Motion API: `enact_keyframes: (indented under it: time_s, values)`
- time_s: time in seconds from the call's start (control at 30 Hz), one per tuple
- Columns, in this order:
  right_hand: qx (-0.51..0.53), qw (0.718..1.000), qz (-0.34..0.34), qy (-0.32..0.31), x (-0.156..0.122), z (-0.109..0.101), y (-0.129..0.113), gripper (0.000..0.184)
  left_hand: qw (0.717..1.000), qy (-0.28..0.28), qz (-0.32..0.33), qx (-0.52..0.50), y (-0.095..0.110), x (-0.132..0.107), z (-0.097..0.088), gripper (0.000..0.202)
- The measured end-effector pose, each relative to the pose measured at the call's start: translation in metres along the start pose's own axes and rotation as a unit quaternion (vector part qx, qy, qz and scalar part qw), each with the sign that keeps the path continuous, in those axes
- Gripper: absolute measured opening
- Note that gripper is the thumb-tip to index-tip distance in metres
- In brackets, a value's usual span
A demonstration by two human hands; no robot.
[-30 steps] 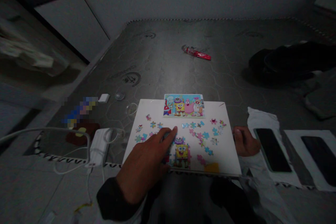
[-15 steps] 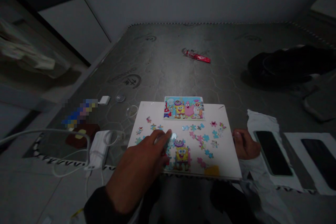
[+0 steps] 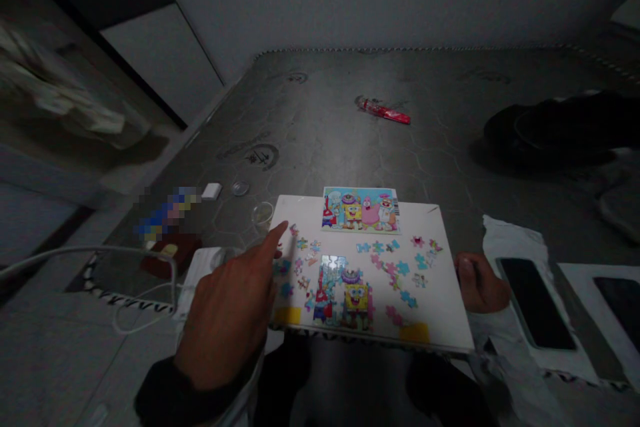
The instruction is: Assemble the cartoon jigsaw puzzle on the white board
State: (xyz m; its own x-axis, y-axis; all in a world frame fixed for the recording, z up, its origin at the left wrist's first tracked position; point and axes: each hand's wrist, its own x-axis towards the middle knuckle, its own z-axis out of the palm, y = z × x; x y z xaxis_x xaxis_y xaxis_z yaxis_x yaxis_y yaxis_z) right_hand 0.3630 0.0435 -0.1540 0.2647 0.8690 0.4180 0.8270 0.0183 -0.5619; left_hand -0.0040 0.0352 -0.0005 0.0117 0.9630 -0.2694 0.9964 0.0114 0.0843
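A white board (image 3: 445, 307) lies in front of me, bearing a partly joined cartoon jigsaw puzzle (image 3: 345, 293) and loose jigsaw pieces (image 3: 395, 270). At the board's left edge is my left hand (image 3: 233, 300), its index finger stretched out over the pieces there; the other fingers are curled and partly hidden. No piece shows in it. My right hand (image 3: 481, 283) is closed in a fist against the board's right edge, with its inner side hidden. A picture card (image 3: 360, 210) of the cartoon characters rests at the board's far edge.
To the right, a phone (image 3: 535, 303) lies on white paper, with another dark device (image 3: 623, 307) beyond. At left are a white power strip (image 3: 207, 259), cables, a brown object (image 3: 170, 257) and a clear round lid (image 3: 240, 187). A red packet (image 3: 385, 111) lies farther back.
My left hand has moved left, off the joined puzzle section to the board's left edge, uncovering pieces and a yellow patch. The right hand stays by the board. The whole view has shifted slightly.
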Motion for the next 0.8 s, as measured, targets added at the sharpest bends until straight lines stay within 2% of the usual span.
enact_keyframes:
  time_s: [0.23,0.47,0.8]
  values:
    - [-0.009,1.000,-0.003,0.010,0.001,-0.001,-0.003,0.035,1.000,0.028,-0.008,0.011,-0.001,0.000,0.002,0.047]
    - [-0.025,1.000,0.002,0.006,0.000,-0.005,-0.010,0.039,1.000,0.001,0.003,0.017,0.001,0.006,0.006,0.039]
    - [-0.021,1.000,0.001,0.012,0.001,-0.002,-0.009,0.031,0.999,-0.039,0.004,0.015,0.009,0.010,0.003,0.029]
